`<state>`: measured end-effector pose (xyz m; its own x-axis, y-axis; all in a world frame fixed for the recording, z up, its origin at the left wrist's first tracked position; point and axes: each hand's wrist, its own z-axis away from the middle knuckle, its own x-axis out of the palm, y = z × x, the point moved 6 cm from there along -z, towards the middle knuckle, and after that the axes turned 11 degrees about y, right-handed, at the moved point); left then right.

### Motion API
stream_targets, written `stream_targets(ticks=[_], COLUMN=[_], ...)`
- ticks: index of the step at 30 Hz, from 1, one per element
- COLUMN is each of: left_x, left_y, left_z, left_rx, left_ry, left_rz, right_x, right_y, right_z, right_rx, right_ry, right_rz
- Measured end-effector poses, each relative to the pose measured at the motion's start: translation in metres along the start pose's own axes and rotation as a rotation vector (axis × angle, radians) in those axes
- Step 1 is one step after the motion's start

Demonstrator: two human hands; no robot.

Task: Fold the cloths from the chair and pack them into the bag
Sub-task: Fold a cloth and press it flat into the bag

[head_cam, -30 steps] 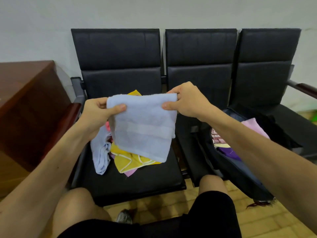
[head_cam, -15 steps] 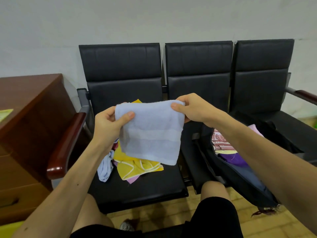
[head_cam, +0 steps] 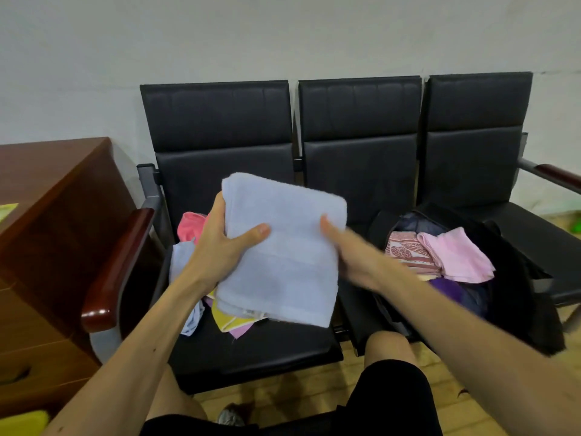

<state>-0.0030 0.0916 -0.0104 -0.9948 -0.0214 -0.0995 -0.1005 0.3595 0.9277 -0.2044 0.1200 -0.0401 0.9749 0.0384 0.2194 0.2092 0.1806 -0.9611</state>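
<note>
Head view shows the blue towel [head_cam: 283, 247] no longer hanging as a sheet from two pinched top corners, as it did a moment ago. It is now doubled over into a thick, tilted pad, held in the air just left of the bag [head_cam: 528, 303]. The left hand [head_cam: 220, 247] grips the edge farther from the bag, thumb pressed on top and fingers hidden beneath. The right hand [head_cam: 352, 256], blurred with motion, has dropped from the top corner to the edge nearer the bag. Its thumb lies on top and the rest sits under the cloth, so it seems to pinch the towel there, though the blur leaves the fingers unclear. I judge the folding of this piece to be done or nearly so, which leaves only the carry across into the bag. The bag lies open, and a pink cloth [head_cam: 456, 256] and a patterned red cloth [head_cam: 405, 250] lie folded on top of its contents. Farther left of the bag, under and behind the towel, unfolded pieces remain on the chair seat [head_cam: 251, 350]: a yellow cloth [head_cam: 226, 319], a coral cloth [head_cam: 190, 226] and a pale blue cloth [head_cam: 182, 262]. The task therefore looks well under way but not finished. Beyond that pile, farthest from the bag, stands a wooden cabinet [head_cam: 63, 215].
</note>
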Motion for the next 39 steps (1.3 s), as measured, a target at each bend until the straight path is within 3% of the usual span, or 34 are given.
stream_targets(ticks=[2, 6, 8, 16, 25, 29, 39], left_x=[-0.001, -0.002, 0.010, 0.117, 0.303, 0.375, 0.464], left_y=[-0.016, -0.083, -0.104, -0.146, -0.182, -0.204, -0.268], left_z=[0.000, 0.018, 0.030, 0.041, 0.025, -0.006, -0.091], left_rx=[-0.061, -0.335, -0.441, -0.609, -0.530, -0.500, -0.470], left_ry=[0.010, 0.018, -0.002, -0.186, -0.504, -0.570, -0.657], left_rz=[-0.022, -0.081, 0.007, 0.131, 0.018, -0.013, -0.326], right_x=[0.011, -0.008, -0.024, -0.135, -0.320, -0.395, -0.479], right_y=[0.042, 0.085, 0.094, 0.112, 0.108, 0.082, 0.086], right_z=[0.009, 0.001, -0.007, -0.020, -0.025, -0.063, -0.171], right_rx=[0.055, 0.087, 0.083, 0.125, 0.183, 0.155, 0.148], right_ry=[-0.027, 0.197, 0.257, 0.452, 0.568, 0.605, 0.683], right_rz=[-0.015, -0.006, 0.052, 0.214, 0.492, 0.616, 0.902])
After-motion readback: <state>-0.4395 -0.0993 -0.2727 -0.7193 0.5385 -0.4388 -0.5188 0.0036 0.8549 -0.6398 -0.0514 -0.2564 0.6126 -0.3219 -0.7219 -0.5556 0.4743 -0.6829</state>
